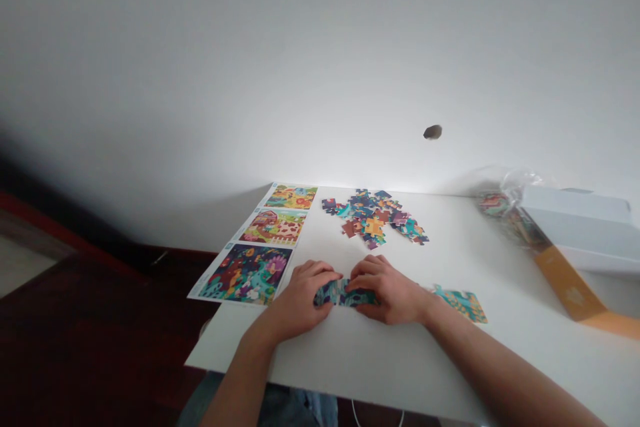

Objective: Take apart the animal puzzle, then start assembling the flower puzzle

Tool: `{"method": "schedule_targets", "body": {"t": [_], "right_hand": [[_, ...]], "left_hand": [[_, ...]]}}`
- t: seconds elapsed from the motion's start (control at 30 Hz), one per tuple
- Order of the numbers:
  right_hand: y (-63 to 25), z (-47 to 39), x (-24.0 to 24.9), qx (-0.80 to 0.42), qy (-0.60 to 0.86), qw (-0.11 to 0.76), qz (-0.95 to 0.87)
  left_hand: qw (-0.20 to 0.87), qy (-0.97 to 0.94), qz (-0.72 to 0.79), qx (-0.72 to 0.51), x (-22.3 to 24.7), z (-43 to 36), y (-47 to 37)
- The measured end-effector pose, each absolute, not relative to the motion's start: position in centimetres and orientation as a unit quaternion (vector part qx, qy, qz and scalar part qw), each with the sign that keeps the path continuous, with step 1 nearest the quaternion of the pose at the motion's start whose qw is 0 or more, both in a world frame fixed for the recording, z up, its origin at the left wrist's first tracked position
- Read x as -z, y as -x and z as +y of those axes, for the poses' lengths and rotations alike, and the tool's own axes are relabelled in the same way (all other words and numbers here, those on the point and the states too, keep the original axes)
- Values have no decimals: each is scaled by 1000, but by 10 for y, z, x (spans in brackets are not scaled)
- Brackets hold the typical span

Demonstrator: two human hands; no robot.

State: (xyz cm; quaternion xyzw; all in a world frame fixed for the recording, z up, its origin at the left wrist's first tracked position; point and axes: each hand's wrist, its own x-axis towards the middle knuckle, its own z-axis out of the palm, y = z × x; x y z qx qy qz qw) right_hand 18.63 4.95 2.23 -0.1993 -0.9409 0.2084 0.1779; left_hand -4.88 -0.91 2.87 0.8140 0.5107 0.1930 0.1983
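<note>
A short strip of dark teal puzzle pieces (342, 293) lies on the white table between my hands. My left hand (305, 293) is closed around its left end, thumb below and fingers above. On the right end, my right hand (385, 290) grips it the same way, its fingers partly covering the pieces. Behind the hands is a loose heap of colourful puzzle pieces (374, 225). Some joined teal and orange pieces (463, 303) lie beside my right forearm, which partly hides them.
At the left, a sheet with three printed pictures (274, 225) reaches the table's (310, 363) left edge. An open white and orange box (575, 213) stands at the right, next to clear plastic bags (515, 203) with pieces inside. A wall rises behind the table.
</note>
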Motion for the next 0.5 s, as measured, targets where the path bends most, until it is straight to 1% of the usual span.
{"method": "schedule_targets", "body": {"t": [0.5], "right_hand": [[-181, 47, -20, -215, 227, 176, -933]], "left_hand": [[208, -807, 514, -205, -28, -9, 45]]}}
